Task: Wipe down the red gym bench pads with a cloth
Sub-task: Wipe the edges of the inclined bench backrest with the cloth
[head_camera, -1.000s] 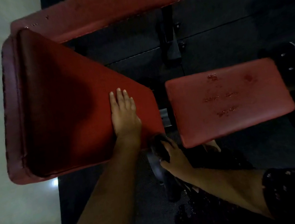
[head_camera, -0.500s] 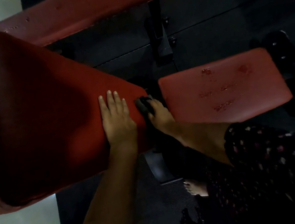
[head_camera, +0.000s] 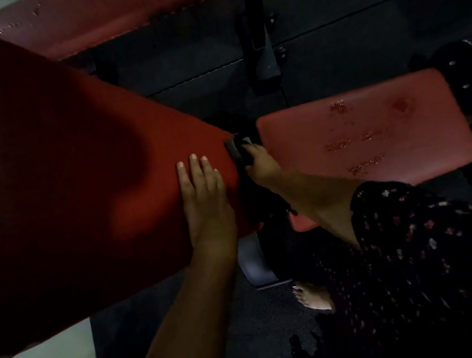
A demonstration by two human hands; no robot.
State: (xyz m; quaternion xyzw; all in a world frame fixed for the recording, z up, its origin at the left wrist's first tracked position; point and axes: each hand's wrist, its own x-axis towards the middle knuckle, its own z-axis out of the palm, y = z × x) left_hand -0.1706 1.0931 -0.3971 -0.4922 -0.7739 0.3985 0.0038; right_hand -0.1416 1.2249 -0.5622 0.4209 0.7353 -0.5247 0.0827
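Left hand (head_camera: 206, 202) is resting flat on the red pad (head_camera: 71, 175); fingers straight. Right hand (head_camera: 262, 163) is gripping the cloth (head_camera: 236, 149).

We list: back pad (head_camera: 71, 175), large, red, tapering toward its narrow end; seat pad (head_camera: 376, 130), red, scuffed in patches; dark cloth (head_camera: 237, 150), bunched against that narrow end, between both.

The left hand (head_camera: 205, 196) is bare, its fingernails cut short, and the left forearm (head_camera: 171, 321) is uncovered down to the frame's lower edge. The right hand (head_camera: 260, 165) and its forearm are bare as well. Near the elbow begins a loose dark sleeve (head_camera: 390, 215) printed with small pink and white flowers. The same flowered fabric (head_camera: 436, 301) hangs beside a bare foot (head_camera: 314, 297).
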